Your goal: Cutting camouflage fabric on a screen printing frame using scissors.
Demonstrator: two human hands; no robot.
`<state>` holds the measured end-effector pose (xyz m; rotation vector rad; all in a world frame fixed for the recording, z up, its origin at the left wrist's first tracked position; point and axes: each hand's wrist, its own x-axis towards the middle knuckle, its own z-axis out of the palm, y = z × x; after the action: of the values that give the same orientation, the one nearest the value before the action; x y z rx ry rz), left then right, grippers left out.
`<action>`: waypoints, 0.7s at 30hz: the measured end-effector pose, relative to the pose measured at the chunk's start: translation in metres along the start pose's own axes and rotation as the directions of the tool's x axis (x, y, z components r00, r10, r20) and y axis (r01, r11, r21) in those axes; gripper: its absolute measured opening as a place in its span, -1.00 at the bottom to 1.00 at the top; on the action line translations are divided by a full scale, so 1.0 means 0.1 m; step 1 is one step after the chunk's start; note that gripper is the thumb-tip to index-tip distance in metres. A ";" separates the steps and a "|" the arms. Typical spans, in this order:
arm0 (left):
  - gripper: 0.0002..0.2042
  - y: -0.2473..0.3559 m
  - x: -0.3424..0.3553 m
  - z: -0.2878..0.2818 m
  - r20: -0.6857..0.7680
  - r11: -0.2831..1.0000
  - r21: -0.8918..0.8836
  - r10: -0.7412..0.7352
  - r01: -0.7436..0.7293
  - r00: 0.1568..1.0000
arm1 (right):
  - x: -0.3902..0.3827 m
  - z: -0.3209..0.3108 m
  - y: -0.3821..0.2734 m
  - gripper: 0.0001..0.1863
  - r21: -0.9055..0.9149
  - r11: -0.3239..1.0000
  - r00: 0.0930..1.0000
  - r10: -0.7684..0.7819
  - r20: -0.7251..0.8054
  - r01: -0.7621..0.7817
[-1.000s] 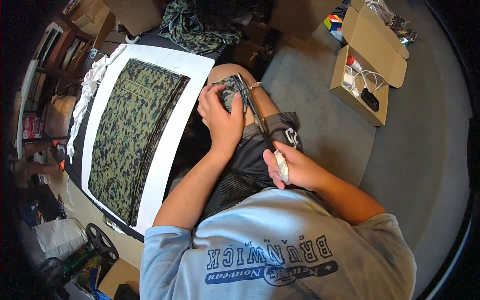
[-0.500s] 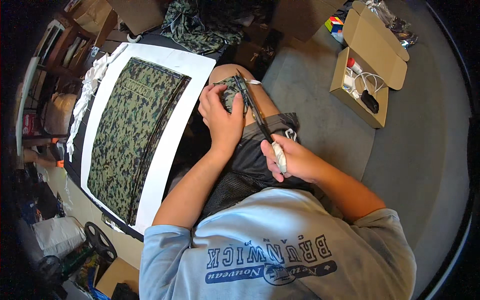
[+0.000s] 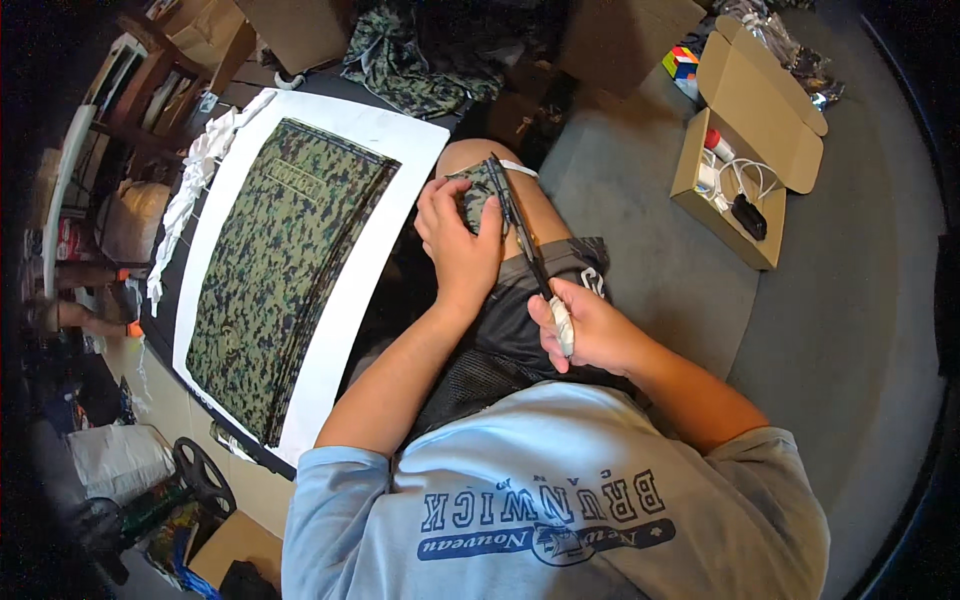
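Note:
My left hand (image 3: 460,240) presses a small piece of camouflage cloth (image 3: 476,200) against my thigh, thumb and fingers bent over it. In my right hand (image 3: 595,325) is a pair of long dark scissors (image 3: 527,240), the handle wrapped in pale material. The blades point away from me along the cloth's right edge and look closed or nearly so; whether cloth lies between them cannot be made out. Left of my hands, a stack of camouflage cloth panels (image 3: 285,270) lies on a white board (image 3: 350,118).
An open cardboard box (image 3: 765,250) with cables sits on the grey couch (image 3: 650,170) at right. White scraps (image 3: 205,160) hang along the board's far-left side. More camouflage cloth (image 3: 420,70) is heaped beyond. A thin white strip (image 3: 518,168) lies across my knee.
The scissor blades, slightly apart before, have come together beside the cloth. The whole view has shifted a little; both hands keep their places on the cloth and the scissors.

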<state>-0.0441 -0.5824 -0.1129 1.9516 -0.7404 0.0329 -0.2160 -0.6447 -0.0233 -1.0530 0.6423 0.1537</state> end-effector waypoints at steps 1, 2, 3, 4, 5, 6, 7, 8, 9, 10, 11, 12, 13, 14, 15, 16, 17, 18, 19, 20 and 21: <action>-0.61 0.01 0.00 -0.01 0.002 1.000 -0.003 -0.002 0.002 1.000 | -0.01 0.00 -0.04 -0.66 -0.017 1.000 1.000 0.021 0.010 -0.020; -0.62 0.02 0.00 -0.01 0.005 1.000 -0.007 -0.004 0.004 1.000 | -0.01 -0.01 -0.08 -0.70 -0.032 0.999 0.999 0.042 0.018 -0.041; -0.63 0.03 0.00 0.00 0.009 1.000 -0.011 -0.006 0.006 1.000 | -0.02 -0.01 -0.11 -0.74 -0.047 0.997 0.998 0.064 0.025 -0.062; -0.63 0.03 0.01 0.01 0.015 1.000 -0.015 -0.009 0.009 1.000 | -0.01 -0.02 -0.13 -0.77 -0.062 0.995 0.996 0.086 0.032 -0.084; -0.63 0.04 0.01 0.01 0.015 1.000 -0.013 -0.008 0.008 1.000 | -0.01 -0.02 -0.13 -0.77 -0.061 0.995 0.996 0.085 0.033 -0.083; -0.63 0.05 0.01 0.02 0.012 1.000 -0.011 -0.007 0.007 1.000 | 0.00 -0.02 -0.12 -0.79 -0.056 0.996 0.997 0.076 0.019 -0.074; -0.64 0.04 0.02 0.02 0.007 1.000 -0.006 -0.008 0.008 1.000 | 0.01 -0.03 -0.11 -0.81 -0.051 0.996 0.998 0.067 0.008 -0.066; -0.64 0.04 0.03 0.01 -0.002 1.000 0.002 -0.011 0.011 1.000 | 0.04 -0.02 -0.10 -0.83 -0.048 0.997 0.998 0.060 0.002 -0.060; -0.64 0.03 0.04 -0.01 -0.015 1.000 0.014 -0.016 0.016 1.000 | 0.09 -0.02 -0.09 -0.84 -0.047 0.997 0.999 0.054 0.002 -0.054; -0.65 -0.04 0.06 -0.01 -0.040 0.998 0.049 0.041 -0.039 0.998 | 0.08 -0.05 -0.06 -0.85 -0.085 0.996 0.998 0.016 0.057 -0.011; -0.66 0.04 0.06 -0.06 -0.012 0.999 -0.039 -0.005 0.004 1.000 | 0.12 -0.15 0.06 -0.88 0.012 0.999 0.985 -0.050 0.165 0.048; -0.66 0.05 0.07 -0.05 -0.031 1.000 -0.011 -0.008 0.007 0.999 | 0.15 -0.17 0.08 -0.90 0.128 0.990 0.998 0.045 0.045 -0.050; -0.65 0.13 0.03 0.01 -0.031 0.994 -0.009 -0.110 0.110 0.993 | 0.13 -0.19 0.10 -0.90 0.239 0.960 0.984 0.166 -0.058 -0.147; -0.63 0.06 0.00 0.06 -0.054 0.991 0.037 -0.130 0.132 0.990 | 0.15 -0.21 0.14 -0.86 0.169 0.980 0.994 0.106 -0.016 -0.102; -0.61 0.02 0.03 0.13 -0.047 0.997 0.008 -0.078 0.079 0.996 | 0.11 -0.25 0.14 -0.82 0.018 0.998 0.997 0.059 -0.046 -0.058; -0.60 0.03 0.01 0.25 -0.046 0.995 -0.038 -0.096 0.095 0.994 | 0.05 -0.27 0.12 -0.77 -0.130 0.991 0.996 -0.012 -0.092 -0.001; -0.60 0.10 -0.01 0.28 -0.033 0.991 -0.035 -0.128 0.127 0.991 | -0.01 -0.25 0.09 -0.75 -0.168 0.986 0.990 -0.041 -0.139 0.017; -0.60 0.11 0.01 0.28 -0.020 0.987 -0.039 -0.159 0.158 0.987 | -0.01 -0.22 0.06 -0.72 -0.208 0.977 0.979 -0.078 -0.186 0.039; -0.61 0.15 0.02 0.16 0.067 0.973 -0.094 -0.205 0.211 0.976 | 0.00 -0.22 0.06 -0.68 -0.184 0.982 0.982 -0.082 -0.173 0.049; -0.61 0.13 0.00 0.08 0.012 0.969 -0.096 -0.229 0.229 0.973 | 0.01 -0.20 0.05 -0.68 -0.223 0.974 0.989 -0.076 -0.129 0.045; -0.62 0.12 -0.02 0.02 0.000 0.969 -0.092 -0.229 0.228 0.973 | 0.03 -0.20 0.05 -0.68 -0.225 0.971 0.985 -0.108 -0.137 0.076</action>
<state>-0.0523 -0.5870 -0.1056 1.9361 -0.4966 -0.1285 -0.2242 -0.6593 -0.0351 -1.3145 0.7211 0.0658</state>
